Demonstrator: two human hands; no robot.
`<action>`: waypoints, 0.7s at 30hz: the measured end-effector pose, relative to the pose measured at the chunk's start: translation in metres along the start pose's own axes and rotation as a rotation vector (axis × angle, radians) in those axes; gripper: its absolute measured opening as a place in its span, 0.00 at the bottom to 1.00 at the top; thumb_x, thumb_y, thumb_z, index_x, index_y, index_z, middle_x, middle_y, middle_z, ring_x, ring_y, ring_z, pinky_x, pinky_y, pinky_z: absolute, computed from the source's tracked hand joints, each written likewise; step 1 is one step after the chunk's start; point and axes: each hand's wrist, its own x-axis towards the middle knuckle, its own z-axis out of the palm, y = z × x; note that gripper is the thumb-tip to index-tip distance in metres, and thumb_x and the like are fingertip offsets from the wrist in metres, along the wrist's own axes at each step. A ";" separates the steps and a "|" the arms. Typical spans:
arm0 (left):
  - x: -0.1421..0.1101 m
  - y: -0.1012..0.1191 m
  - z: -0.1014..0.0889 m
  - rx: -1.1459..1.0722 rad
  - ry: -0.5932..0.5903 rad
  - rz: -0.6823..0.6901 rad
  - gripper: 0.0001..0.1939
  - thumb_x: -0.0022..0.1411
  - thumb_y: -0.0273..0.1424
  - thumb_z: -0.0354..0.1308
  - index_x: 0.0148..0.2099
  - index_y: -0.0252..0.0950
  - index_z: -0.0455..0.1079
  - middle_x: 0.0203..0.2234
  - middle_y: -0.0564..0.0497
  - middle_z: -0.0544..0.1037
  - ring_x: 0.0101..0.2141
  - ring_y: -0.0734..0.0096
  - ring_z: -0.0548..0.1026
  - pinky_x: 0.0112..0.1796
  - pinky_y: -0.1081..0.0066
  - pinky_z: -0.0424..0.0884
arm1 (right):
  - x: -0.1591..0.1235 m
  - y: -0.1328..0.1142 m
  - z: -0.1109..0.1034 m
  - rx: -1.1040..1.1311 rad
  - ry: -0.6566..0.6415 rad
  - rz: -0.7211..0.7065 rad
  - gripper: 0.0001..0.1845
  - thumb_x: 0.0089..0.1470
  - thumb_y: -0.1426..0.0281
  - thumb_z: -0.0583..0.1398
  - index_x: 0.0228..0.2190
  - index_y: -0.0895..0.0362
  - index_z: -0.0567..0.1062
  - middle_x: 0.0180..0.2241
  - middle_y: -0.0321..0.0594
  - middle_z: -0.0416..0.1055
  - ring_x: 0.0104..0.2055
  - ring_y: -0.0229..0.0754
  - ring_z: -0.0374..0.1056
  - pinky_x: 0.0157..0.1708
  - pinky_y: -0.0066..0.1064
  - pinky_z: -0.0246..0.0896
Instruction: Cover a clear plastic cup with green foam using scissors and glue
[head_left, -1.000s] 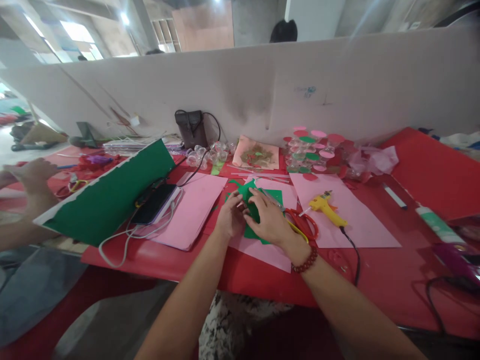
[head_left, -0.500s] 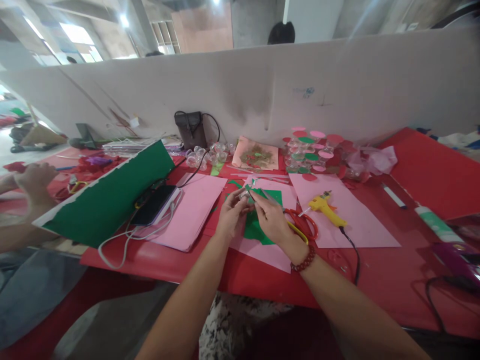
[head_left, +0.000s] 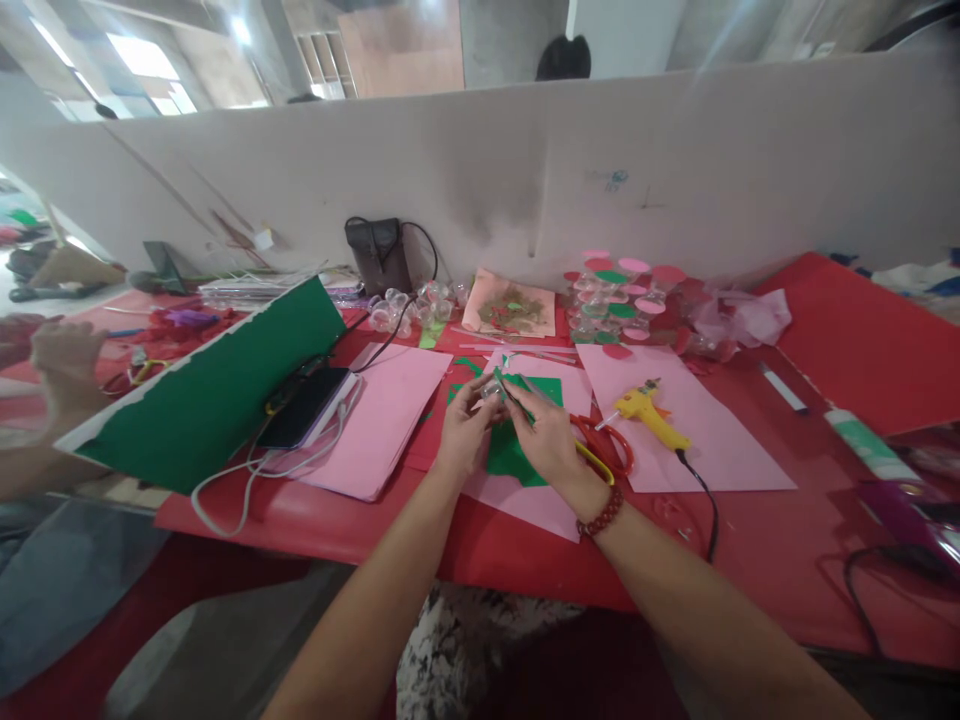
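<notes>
My left hand [head_left: 466, 428] pinches a small clear plastic piece [head_left: 491, 391] with a bit of green at its top. Close beside it, the fingers of my right hand [head_left: 546, 438] close round a thin dark tool that is mostly hidden; its kind I cannot make out. Both hands nearly meet above a green sheet [head_left: 514, 462], which lies on pink paper [head_left: 547, 515]. Red-handled scissors [head_left: 621, 452] and a yellow handle [head_left: 598, 466] lie just right of my right wrist.
A yellow glue gun [head_left: 652, 420] rests on pink paper to the right. Clear plastic pieces topped with coloured discs [head_left: 621, 310] stand behind. On the left are a phone [head_left: 307, 408], a leaning green board [head_left: 217, 400] and another person's hand [head_left: 67, 355].
The view has shifted slightly. My hands stay together over the green sheet with only small finger movements. The other person's hand at the left has moved a little.
</notes>
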 end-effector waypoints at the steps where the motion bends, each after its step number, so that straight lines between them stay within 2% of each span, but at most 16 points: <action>1: -0.001 0.001 0.001 0.014 -0.013 0.001 0.22 0.48 0.30 0.72 0.47 0.38 0.75 0.35 0.52 0.79 0.31 0.74 0.77 0.36 0.72 0.74 | 0.001 0.001 -0.001 0.033 0.010 0.031 0.18 0.63 0.68 0.55 0.52 0.52 0.77 0.52 0.43 0.77 0.52 0.47 0.74 0.53 0.41 0.70; 5: 0.000 0.004 0.001 0.048 -0.032 0.043 0.24 0.47 0.27 0.72 0.48 0.37 0.76 0.37 0.50 0.80 0.32 0.72 0.78 0.37 0.72 0.75 | 0.005 0.004 -0.004 0.227 0.036 0.118 0.17 0.61 0.64 0.58 0.50 0.51 0.78 0.51 0.40 0.77 0.51 0.47 0.75 0.52 0.41 0.71; 8: 0.003 0.002 -0.003 0.058 -0.017 0.074 0.23 0.47 0.28 0.72 0.48 0.37 0.76 0.37 0.50 0.80 0.31 0.73 0.78 0.35 0.73 0.74 | 0.007 0.005 -0.005 0.313 0.001 0.127 0.18 0.59 0.64 0.59 0.50 0.51 0.78 0.50 0.40 0.78 0.51 0.47 0.74 0.52 0.41 0.70; 14: 0.006 -0.001 -0.008 0.042 -0.012 0.061 0.23 0.47 0.32 0.73 0.47 0.37 0.75 0.37 0.50 0.79 0.28 0.74 0.78 0.34 0.73 0.73 | 0.006 0.005 -0.005 0.264 -0.030 0.096 0.23 0.53 0.73 0.58 0.51 0.53 0.76 0.52 0.41 0.77 0.53 0.47 0.73 0.55 0.42 0.68; 21: 0.007 -0.001 -0.011 0.083 0.066 0.068 0.23 0.47 0.33 0.72 0.47 0.38 0.74 0.38 0.50 0.79 0.30 0.73 0.78 0.34 0.73 0.72 | 0.007 0.006 -0.008 0.145 0.049 0.114 0.20 0.58 0.72 0.54 0.48 0.56 0.79 0.50 0.44 0.77 0.53 0.47 0.73 0.56 0.43 0.67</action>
